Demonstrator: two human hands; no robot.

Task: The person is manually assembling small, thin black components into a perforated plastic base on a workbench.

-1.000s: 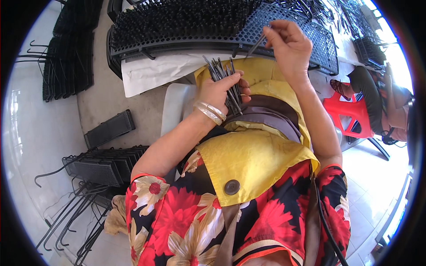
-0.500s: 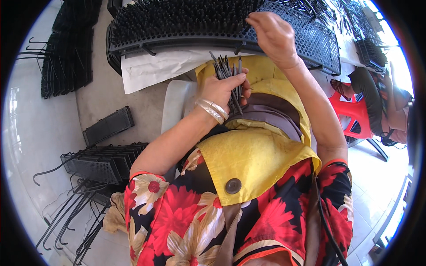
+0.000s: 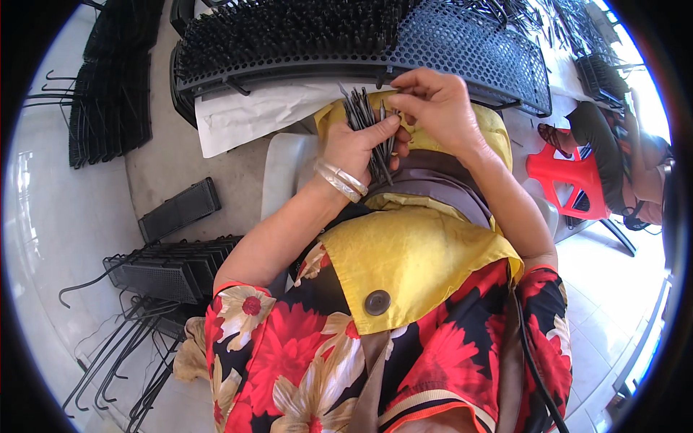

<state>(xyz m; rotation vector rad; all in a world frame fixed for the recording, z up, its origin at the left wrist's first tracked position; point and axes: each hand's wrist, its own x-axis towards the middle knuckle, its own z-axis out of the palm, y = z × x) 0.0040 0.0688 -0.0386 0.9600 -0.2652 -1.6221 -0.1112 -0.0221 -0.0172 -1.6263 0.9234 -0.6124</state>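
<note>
A sheet of white paper (image 3: 253,115) lies on the grey floor (image 3: 155,180), partly under the edge of the big black perforated tray. On the left, a dark stack of hangers (image 3: 108,108) rests on the floor. Lower, a small black rectangular grid piece (image 3: 179,209) lies alone, and near it stands a pile of similar black grid pieces (image 3: 162,270). Black wire hooks (image 3: 123,353) spread out below this pile. On the right there is a red plastic stool (image 3: 570,180), and a second person (image 3: 635,166) sits just beside it.

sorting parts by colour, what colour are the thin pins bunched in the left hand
Dark grey to black, seen in the head view: the bundle of thin metal pins held in the left hand.
</note>
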